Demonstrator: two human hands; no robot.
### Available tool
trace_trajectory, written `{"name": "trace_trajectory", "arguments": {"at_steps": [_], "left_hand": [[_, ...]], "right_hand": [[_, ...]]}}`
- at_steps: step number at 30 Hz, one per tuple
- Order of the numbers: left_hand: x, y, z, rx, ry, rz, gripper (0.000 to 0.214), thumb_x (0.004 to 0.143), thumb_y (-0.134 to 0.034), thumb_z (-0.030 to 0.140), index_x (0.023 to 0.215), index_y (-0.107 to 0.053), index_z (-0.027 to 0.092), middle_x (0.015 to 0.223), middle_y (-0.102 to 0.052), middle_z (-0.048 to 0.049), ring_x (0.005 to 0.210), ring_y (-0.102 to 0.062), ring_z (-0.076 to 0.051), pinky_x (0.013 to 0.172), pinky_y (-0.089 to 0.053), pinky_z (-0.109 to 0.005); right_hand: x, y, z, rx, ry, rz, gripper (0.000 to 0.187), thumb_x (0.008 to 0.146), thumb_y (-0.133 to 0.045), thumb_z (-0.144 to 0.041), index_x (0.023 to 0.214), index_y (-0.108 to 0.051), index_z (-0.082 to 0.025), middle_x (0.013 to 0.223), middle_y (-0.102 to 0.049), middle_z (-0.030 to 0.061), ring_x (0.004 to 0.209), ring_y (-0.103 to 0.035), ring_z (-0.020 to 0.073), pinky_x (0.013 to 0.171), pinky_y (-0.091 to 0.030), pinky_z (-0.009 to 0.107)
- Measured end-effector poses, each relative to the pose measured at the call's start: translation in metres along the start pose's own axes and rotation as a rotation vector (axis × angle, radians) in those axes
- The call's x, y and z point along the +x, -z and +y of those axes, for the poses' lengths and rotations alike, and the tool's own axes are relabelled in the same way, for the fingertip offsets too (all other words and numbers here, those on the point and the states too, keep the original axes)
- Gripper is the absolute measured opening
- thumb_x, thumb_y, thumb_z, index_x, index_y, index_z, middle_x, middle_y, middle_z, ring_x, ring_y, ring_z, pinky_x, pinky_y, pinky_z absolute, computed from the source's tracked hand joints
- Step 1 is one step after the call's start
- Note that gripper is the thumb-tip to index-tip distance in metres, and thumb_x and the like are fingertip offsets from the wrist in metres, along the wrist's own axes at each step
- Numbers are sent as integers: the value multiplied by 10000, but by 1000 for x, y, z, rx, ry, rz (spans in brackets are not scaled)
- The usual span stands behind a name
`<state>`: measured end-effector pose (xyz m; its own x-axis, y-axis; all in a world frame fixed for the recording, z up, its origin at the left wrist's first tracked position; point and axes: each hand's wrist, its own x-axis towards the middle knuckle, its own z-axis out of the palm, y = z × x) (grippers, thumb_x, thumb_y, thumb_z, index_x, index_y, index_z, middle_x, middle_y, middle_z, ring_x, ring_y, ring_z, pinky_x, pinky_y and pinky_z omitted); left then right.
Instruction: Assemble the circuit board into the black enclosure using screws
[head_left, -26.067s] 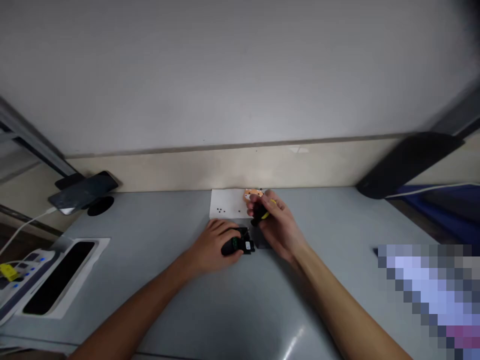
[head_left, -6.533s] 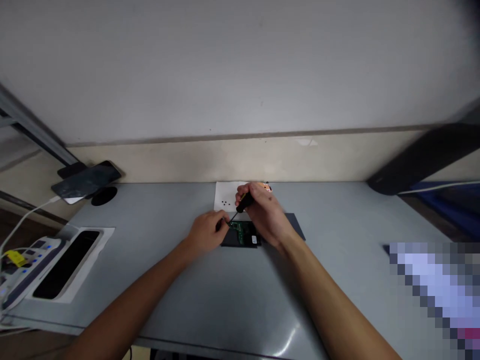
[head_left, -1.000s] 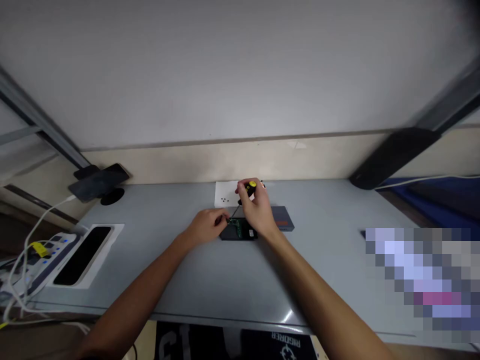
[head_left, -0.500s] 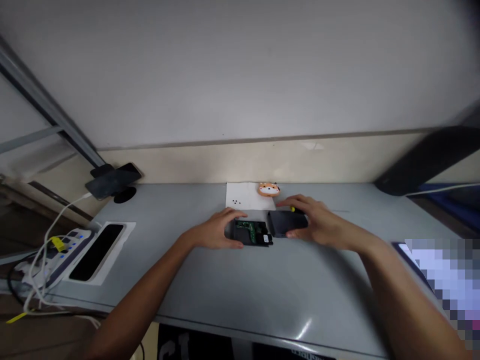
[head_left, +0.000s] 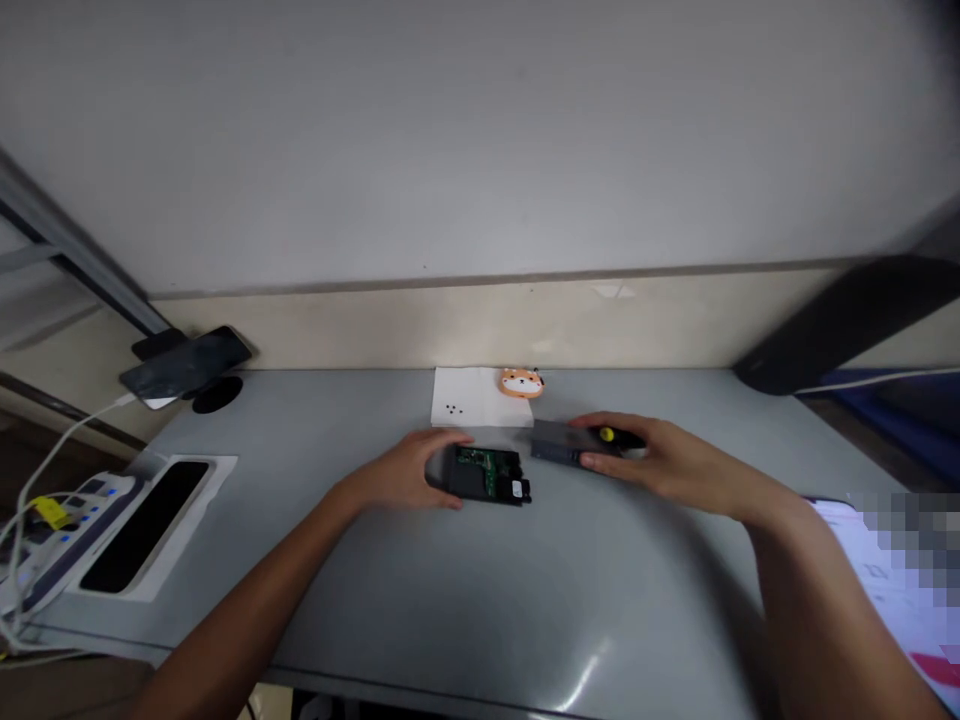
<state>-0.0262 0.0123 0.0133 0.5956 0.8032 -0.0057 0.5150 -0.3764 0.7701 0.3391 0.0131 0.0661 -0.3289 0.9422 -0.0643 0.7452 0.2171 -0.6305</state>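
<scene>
A small black device with an exposed green circuit board [head_left: 489, 475] lies on the grey table [head_left: 465, 600]. My left hand [head_left: 405, 470] rests against its left side, fingers curved round the edge. My right hand [head_left: 660, 462] lies to the right, holding a black screwdriver with a yellow cap [head_left: 609, 436] against the table. Beside that hand sits a dark grey cover plate [head_left: 556, 443], touching the fingertips. A white paper [head_left: 466, 408] with several tiny black screws lies behind the device.
A small orange animal figure [head_left: 521, 382] sits on the paper's far right corner. A phone on a stand [head_left: 184, 365] is at the back left. A power strip [head_left: 60, 520] and a white tray with a black insert [head_left: 142, 525] are at the left. A dark lamp arm [head_left: 847, 320] reaches in from the right.
My right hand left the circuit board, carried the screwdriver to the right and now rests by the cover plate. The left hand stays at the device's left side.
</scene>
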Motion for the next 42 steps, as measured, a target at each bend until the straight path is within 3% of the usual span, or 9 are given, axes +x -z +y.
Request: {"name": "trace_trajectory", "arguments": {"at_steps": [2, 5, 10, 17, 23, 33, 40, 42], "left_hand": [[1, -3, -1, -28, 11, 29, 917, 681, -903, 385, 1494, -482, 329, 1490, -555, -84, 1334, -541, -341, 1141, -407, -519], [2, -6, -2, -41, 17, 66, 944, 707, -888, 385, 1532, -431, 328, 1507, -542, -95, 1324, -556, -334, 1129, -422, -511], [3, -12, -1, 6, 24, 120, 901, 710, -884, 401, 1504, -462, 334, 1494, -560, -63, 1343, -543, -313, 1160, -394, -488], [3, -15, -2, 105, 32, 145, 853, 727, -862, 456, 1481, -481, 341, 1488, -571, -40, 1368, -517, -314, 1168, -378, -499], [4, -15, 0, 117, 40, 134, 861, 721, -876, 447, 1481, -484, 347, 1492, -569, -42, 1365, -525, -327, 1164, -380, -505], [6, -13, -1, 109, 4, 111, 1090, 658, -920, 446, 1574, -332, 386, 1545, -516, -44, 1383, -525, -325, 1146, -418, -485], [4, -14, 6, 164, 8, 126, 782, 703, -878, 479, 1404, -554, 354, 1417, -629, -34, 1287, -591, -328, 1091, -448, -467], [3, -13, 8, 179, 29, 131, 766, 708, -859, 519, 1389, -561, 336, 1393, -640, -48, 1271, -592, -336, 1075, -456, -473]], "right_hand": [[3, -3, -7, 77, -2, -112, 505, 847, -668, -568, 1302, -691, -349, 1247, -743, 40, 1050, -720, 313, 913, -588, 454], [8, -13, -17, 125, 28, -127, 544, 854, -650, -577, 1337, -666, -329, 1348, -689, 59, 1143, -680, 330, 979, -556, 485], [8, -24, -24, 120, 34, -188, 570, 823, -677, -579, 1329, -665, -317, 1302, -695, 76, 1105, -672, 329, 930, -562, 460], [11, -43, -21, -116, 215, -152, 464, 783, -751, -412, 1230, -643, -353, 1226, -647, 60, 951, -631, 281, 832, -526, 452], [11, -51, -27, -95, 228, -153, 435, 814, -732, -377, 1227, -603, -328, 1235, -612, 54, 964, -616, 258, 844, -514, 426], [13, -69, -51, -68, 324, -99, 494, 869, -731, -401, 1335, -586, -322, 1311, -617, 74, 1083, -611, 277, 910, -502, 432], [12, -64, -52, -16, 362, -117, 482, 872, -707, -433, 1328, -605, -313, 1343, -589, 88, 1115, -619, 282, 943, -530, 442], [12, -59, -50, 33, 350, -46, 400, 929, -622, -387, 1322, -600, -317, 1358, -578, 84, 1147, -620, 273, 969, -532, 439]]}}
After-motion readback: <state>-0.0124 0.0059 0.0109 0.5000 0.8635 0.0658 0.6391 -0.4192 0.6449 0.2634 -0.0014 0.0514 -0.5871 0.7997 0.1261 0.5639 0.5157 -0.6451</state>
